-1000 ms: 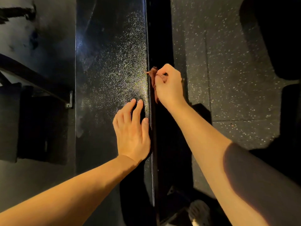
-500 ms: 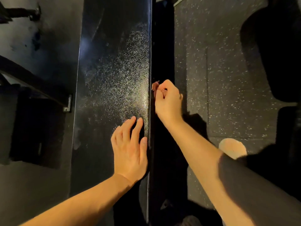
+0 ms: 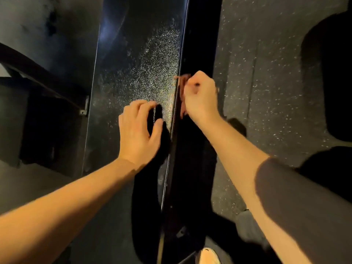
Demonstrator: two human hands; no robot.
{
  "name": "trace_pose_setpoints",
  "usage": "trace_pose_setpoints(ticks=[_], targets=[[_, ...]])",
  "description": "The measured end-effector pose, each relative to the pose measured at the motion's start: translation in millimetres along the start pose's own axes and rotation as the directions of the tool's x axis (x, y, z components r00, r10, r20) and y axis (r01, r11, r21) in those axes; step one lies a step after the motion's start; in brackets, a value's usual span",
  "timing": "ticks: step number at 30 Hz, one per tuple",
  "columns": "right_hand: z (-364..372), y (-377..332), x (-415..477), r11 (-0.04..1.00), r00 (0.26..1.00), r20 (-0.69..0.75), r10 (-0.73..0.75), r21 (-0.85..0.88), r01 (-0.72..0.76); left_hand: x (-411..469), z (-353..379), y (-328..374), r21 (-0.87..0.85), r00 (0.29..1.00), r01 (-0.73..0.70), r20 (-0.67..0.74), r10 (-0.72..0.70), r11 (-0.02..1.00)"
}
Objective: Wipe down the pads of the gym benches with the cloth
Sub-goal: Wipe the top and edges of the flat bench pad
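**A:** Where is the cloth?

**B:** The cloth [image 3: 182, 81] is in the right hand [image 3: 202, 98], a reddish-brown bunch. That hand's fingers are curled into a fist and clamped on it. Only a narrow strip of fabric shows, just left of the fingers, up against the right edge of the bench pad [image 3: 137, 54].

**A:** Is it on the top of the pad or on its side?

**B:** At the edge where the top meets the dark side. I cannot tell how much of it lies on either face, because the fist covers most of it.

**A:** And the left hand?

**B:** The left hand [image 3: 138, 132] is on top of the pad, near the right hand and a little closer to the person. Its fingers [image 3: 133, 109] are bent at the knuckles and slightly apart, tips down on the black surface, with the thumb out towards the pad's edge. They hold nothing.

**A:** What does the pad look like around them?

**B:** It is black and grained. Light catches the texture ahead of the left fingers, and beyond that the surface goes dark.

**A:** What else is there?

**B:** Right of the right-hand fingers is a speckled rubber floor [image 3: 266, 73] with dark shadows. Far to the left of the left-hand fingers, a small metal bracket [image 3: 84, 106] sits on a dark frame. Well behind both hands, at the bottom of the view, the toe of a light shoe [image 3: 209, 257] shows.
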State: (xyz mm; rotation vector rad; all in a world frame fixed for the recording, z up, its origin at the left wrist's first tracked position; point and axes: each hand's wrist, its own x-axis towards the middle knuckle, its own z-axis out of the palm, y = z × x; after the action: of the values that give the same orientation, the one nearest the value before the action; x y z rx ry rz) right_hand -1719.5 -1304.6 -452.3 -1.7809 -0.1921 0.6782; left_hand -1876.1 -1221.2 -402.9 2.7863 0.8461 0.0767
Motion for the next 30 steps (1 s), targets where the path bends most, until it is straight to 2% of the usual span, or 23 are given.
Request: trace_pose_setpoints(ticks=[2, 4, 5, 6, 9, 11, 13, 15, 17, 19, 20, 23, 26, 28, 30], targets=[[-1.3, 20.5, -55.3, 0.993, 0.980, 0.189, 0.063, 0.084, -0.080, 35.1, 4.0, 2.3, 0.010, 0.999, -0.017, -0.037, 0.018, 1.000], [-10.0, 38.2, -117.3, 0.976, 0.890, 0.434, 0.140, 0.092, -0.198, 63.9, 9.7, 6.6, 0.032, 0.997, -0.057, -0.054, 0.059, 0.998], [-14.1, 39.9, -131.2, 0.972, 0.863, 0.484, 0.142, 0.096, -0.214, 74.3, 13.1, 8.4, 0.050, 0.995, -0.074, -0.059, 0.077, 0.996], [-14.9, 37.2, -125.9, 0.973, 0.881, 0.453, 0.135, 0.108, -0.205, 80.9, 17.0, 10.3, 0.069, 0.994, -0.082, -0.060, 0.086, 0.994], [-4.2, 12.4, -38.8, 0.984, 0.975, 0.211, 0.074, 0.142, -0.106, 82.2, 26.4, 12.2, 0.117, 0.993, -0.074, -0.080, 0.084, 0.990], [-3.5, -4.5, 21.6, 0.989, 0.992, 0.094, 0.088, 0.114, -0.098, 81.5, 27.4, 8.2, 0.130, 0.992, -0.091, -0.074, 0.101, 0.987], [0.4, -3.5, 35.4, 0.989, 0.995, 0.032, 0.090, 0.116, -0.094, 83.6, 24.9, 5.4, 0.142, 0.991, -0.111, -0.058, 0.121, 0.984], [0.5, 3.8, -2.2, 0.984, 0.992, 0.071, 0.104, 0.137, -0.113, 86.4, 21.8, 5.0, 0.147, 0.991, -0.120, -0.042, 0.127, 0.982], [-5.1, 15.4, -55.7, 0.968, 0.962, 0.228, 0.147, 0.168, -0.188, 85.4, 21.7, 6.6, 0.143, 0.992, -0.118, -0.027, 0.123, 0.983], [-12.2, 17.8, -77.3, 0.969, 0.928, 0.344, 0.143, 0.143, -0.202, 83.6, 22.9, 7.6, 0.141, 0.993, -0.105, -0.030, 0.110, 0.984], [-12.9, 13.5, -64.1, 0.973, 0.930, 0.342, 0.139, 0.128, -0.192, 83.2, 23.9, 7.6, 0.145, 0.994, -0.100, -0.035, 0.106, 0.984], [-9.1, -12.9, 29.9, 0.996, 0.992, 0.121, 0.032, 0.077, -0.042, 83.8, 27.7, 4.2, 0.168, 0.992, -0.109, -0.042, 0.118, 0.980], [-13.7, -36.9, 111.5, 1.000, 0.999, -0.045, -0.022, -0.023, 0.021, 84.5, 29.9, -0.6, 0.169, 0.989, -0.132, -0.050, 0.142, 0.977], [-12.0, -37.5, 110.7, 1.000, 0.998, -0.052, 0.017, 0.019, -0.016, 84.5, 30.8, -1.5, 0.169, 0.989, -0.128, -0.054, 0.139, 0.977], [-12.8, -26.6, 65.8, 0.994, 0.993, 0.076, 0.086, 0.066, -0.091, 84.3, 32.6, 0.2, 0.160, 0.990, -0.117, -0.064, 0.128, 0.980]])
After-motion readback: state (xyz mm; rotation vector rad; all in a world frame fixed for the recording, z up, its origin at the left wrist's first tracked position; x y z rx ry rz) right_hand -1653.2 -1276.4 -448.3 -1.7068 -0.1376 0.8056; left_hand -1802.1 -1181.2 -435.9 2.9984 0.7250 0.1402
